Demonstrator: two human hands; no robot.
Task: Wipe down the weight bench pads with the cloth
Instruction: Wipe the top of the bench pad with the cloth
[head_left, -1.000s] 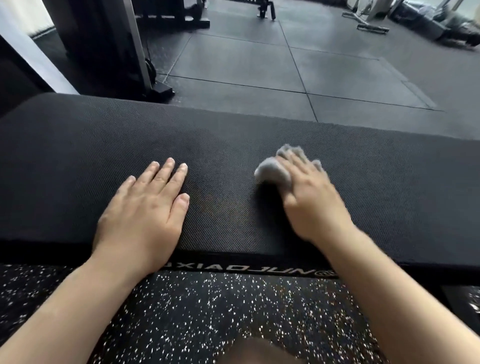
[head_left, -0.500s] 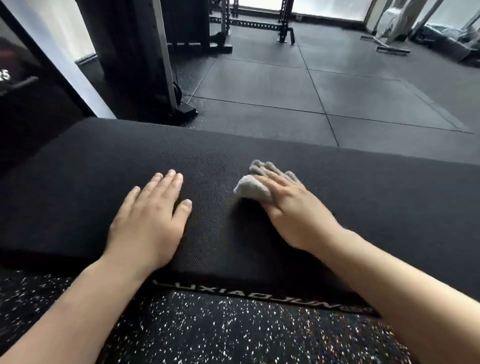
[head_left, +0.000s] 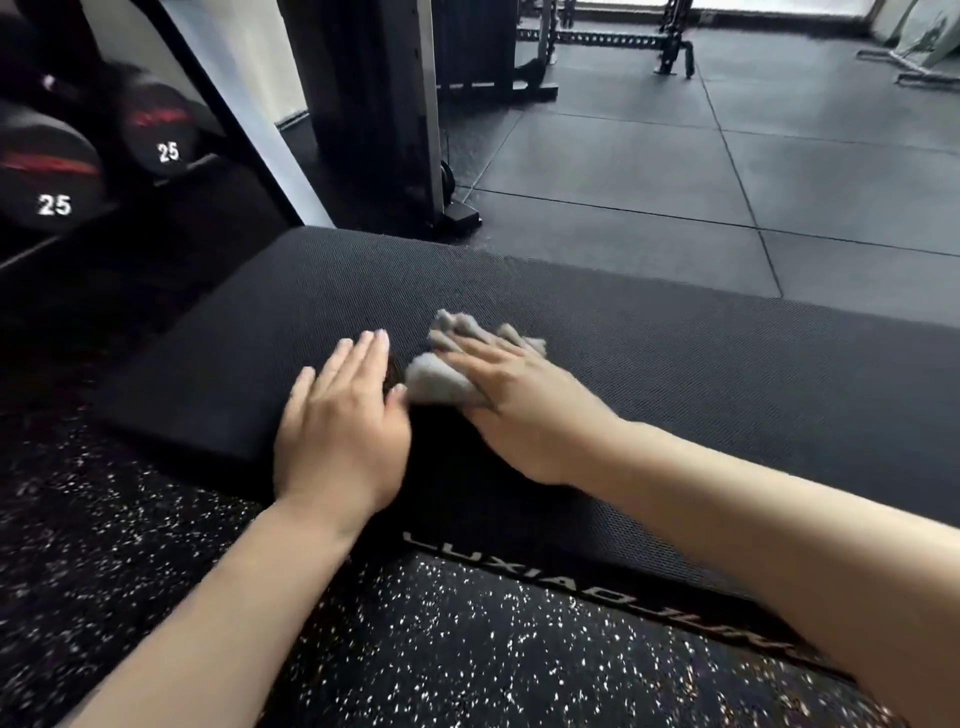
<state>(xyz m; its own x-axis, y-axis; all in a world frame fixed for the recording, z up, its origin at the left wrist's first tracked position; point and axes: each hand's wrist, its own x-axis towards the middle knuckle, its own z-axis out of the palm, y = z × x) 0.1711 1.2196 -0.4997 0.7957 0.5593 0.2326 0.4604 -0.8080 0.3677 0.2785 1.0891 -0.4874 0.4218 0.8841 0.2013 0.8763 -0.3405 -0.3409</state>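
Note:
A long black textured bench pad (head_left: 701, 364) runs across the view, its left end near the dumbbells. My right hand (head_left: 519, 405) presses a crumpled grey cloth (head_left: 436, 379) flat onto the pad near its left end; cloth shows past the fingertips and thumb side. My left hand (head_left: 343, 426) lies flat on the pad with fingers together, right beside the cloth, its index finger almost touching it. Lettering runs along the pad's near side.
Two black dumbbells marked 25 (head_left: 52, 176) sit on a rack at the left. A black machine upright (head_left: 395, 119) stands behind the pad's left end. Speckled rubber floor (head_left: 415, 649) lies below me, grey floor tiles (head_left: 675, 166) beyond, with a rack frame at the back.
My right hand has slid the cloth leftward along the pad until it sits next to my left hand. The view has swung left, bringing the dumbbells into sight.

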